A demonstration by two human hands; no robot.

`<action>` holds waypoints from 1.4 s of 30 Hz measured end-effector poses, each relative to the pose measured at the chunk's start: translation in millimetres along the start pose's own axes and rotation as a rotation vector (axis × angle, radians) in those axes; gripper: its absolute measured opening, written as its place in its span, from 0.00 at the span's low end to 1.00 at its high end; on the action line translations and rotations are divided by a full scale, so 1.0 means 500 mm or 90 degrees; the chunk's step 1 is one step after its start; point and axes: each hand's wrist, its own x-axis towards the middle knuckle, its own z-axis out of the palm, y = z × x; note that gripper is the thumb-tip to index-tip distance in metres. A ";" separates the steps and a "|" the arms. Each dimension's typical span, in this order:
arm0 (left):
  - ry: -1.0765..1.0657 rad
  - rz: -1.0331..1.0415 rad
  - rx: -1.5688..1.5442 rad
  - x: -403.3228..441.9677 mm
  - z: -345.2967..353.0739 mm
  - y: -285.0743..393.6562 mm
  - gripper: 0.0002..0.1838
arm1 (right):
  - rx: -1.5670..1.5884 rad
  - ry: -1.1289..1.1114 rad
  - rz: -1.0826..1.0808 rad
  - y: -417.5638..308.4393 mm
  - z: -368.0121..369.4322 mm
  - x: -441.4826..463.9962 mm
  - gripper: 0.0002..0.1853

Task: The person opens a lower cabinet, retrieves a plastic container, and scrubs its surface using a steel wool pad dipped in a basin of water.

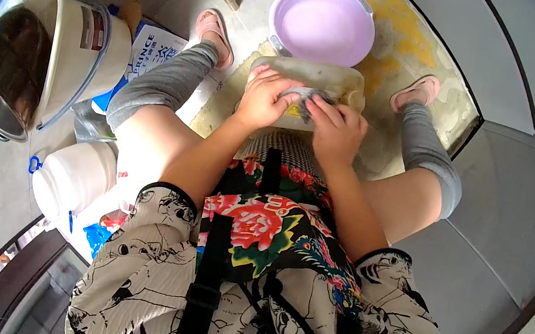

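Over the tub, left hand and right hand pinch a grey item. A basin sits beyond the tub.

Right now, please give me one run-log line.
left hand: holds grey item, unidentified; right hand: holds same item; under hands: translucent container; beyond: lilac basin

"What's between the left hand and the right hand?"

"A small grey item, fingers of both on it."

"And under them?"

"A cloudy plastic tub."

"Beyond the hands?"

"A lilac basin, and well off to their left, a white bucket."
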 end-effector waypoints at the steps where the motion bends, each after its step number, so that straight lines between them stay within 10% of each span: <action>1: 0.004 -0.005 -0.002 0.001 -0.003 0.001 0.12 | 0.001 -0.004 -0.005 0.017 -0.013 -0.013 0.14; 42: 0.036 -0.008 0.082 0.032 -0.001 0.006 0.15 | 0.351 0.027 0.483 0.165 0.000 0.021 0.16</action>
